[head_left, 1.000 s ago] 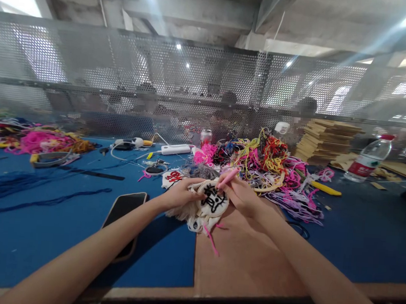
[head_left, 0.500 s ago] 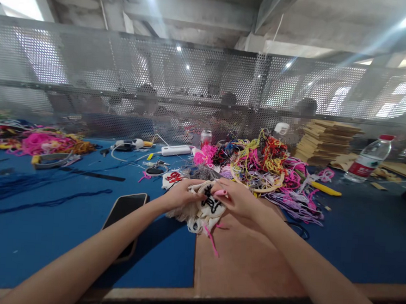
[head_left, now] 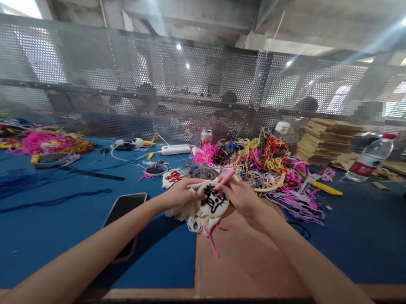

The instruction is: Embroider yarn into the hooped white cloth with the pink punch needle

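Near the middle of the table, my left hand grips the left edge of a round cream fabric piece with black yarn stitched on it. My right hand is closed around a pink pen-shaped tool, tilted over the fabric's upper right; its tip is hidden by my fingers. Off-white yarn hangs below the fabric, and a pink strand lies under it. Just behind my left hand is a white piece with red stitching.
A tangled heap of colored yarn lies beyond my right hand. A phone lies by my left forearm. At the right stand a water bottle and a cardboard stack. A perforated metal screen runs along the back.
The pink tool has swung more upright, and my right hand has shifted slightly right. More of the fabric's round black-stitched face shows now. My left hand keeps its hold.
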The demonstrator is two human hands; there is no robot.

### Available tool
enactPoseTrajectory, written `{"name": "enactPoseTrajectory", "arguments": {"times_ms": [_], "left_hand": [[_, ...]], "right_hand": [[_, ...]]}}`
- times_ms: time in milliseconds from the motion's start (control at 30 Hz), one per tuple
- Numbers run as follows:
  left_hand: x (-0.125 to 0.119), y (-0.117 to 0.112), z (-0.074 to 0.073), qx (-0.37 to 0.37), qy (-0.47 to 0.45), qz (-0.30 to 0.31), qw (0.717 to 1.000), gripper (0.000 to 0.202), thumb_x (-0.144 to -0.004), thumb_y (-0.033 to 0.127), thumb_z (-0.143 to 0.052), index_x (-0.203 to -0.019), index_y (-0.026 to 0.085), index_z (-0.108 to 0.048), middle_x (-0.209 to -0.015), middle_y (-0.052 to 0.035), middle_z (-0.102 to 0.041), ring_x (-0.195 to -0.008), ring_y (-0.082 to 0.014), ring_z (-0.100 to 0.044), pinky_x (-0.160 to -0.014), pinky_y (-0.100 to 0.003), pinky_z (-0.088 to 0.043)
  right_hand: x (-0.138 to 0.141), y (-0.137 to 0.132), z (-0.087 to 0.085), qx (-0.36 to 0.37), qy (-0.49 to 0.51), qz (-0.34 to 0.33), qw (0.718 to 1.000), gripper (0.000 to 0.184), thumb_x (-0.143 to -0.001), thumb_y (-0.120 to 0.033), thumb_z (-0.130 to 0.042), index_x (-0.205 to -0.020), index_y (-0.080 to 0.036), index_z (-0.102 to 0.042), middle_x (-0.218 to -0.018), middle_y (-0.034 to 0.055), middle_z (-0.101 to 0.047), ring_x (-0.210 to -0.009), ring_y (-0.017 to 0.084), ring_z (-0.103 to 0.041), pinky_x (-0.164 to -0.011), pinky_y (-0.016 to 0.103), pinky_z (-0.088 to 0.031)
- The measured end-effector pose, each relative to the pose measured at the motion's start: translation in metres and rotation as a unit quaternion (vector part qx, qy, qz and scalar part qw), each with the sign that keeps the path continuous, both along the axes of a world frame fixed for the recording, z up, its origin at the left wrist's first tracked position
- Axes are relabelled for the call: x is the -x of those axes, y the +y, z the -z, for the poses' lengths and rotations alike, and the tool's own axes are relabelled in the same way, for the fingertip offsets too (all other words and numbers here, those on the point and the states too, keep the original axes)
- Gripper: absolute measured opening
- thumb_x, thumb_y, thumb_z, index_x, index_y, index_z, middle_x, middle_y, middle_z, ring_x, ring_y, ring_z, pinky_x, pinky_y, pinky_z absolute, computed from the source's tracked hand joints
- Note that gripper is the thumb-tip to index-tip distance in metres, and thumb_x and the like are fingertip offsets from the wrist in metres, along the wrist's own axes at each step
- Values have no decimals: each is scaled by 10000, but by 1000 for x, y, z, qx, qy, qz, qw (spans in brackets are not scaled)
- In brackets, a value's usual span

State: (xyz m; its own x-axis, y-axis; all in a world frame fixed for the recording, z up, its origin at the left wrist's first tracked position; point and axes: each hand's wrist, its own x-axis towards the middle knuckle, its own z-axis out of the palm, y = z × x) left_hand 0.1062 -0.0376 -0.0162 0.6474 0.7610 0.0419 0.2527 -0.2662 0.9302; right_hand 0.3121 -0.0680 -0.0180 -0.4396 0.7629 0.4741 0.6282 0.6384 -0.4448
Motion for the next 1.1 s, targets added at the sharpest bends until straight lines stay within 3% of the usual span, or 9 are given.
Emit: {"name": "enactPoseTrajectory", "arguments": {"times_ms": [433,633,833,1100], "left_hand": [[0,0,0,-14,12,-7,1000,476,-669,248,-616,-1140,192,-568,-1002,-39,-634,-850,-167,-538,-761,-271,-426],[2,5,6,-42,28,4,999,485,-691,295,-596,-1162,186,-552,-975,-31,-634,-845,-168,-534,-761,-269,-420],[2,7,7,-93,43,7,995,471,-702,312,-573,-1157,191,-555,-968,-17,-632,-841,-176,-531,-751,-269,-416],[1,5,5,-64,35,2,997,485,-694,277,-579,-1169,190,-543,-963,-24,-631,-824,-160,-532,-762,-272,-419]], "right_hand": [[1,0,3,-12,1,0,1000,219,-899,-351,-324,-933,-197,-476,-784,30,-556,-685,153,-532,-640,267,-395],[0,1,3,-10,16,-64,998,158,-886,-301,-386,-876,-194,-502,-851,32,-578,-745,132,-536,-687,241,-398],[2,2,4,-4,-51,-41,998,126,-865,-262,-413,-849,-186,-512,-853,43,-564,-696,133,-522,-619,234,-384],[2,3,2,12,16,-38,999,169,-897,-288,-351,-922,-203,-496,-929,52,-580,-833,167,-546,-764,292,-399]]}}
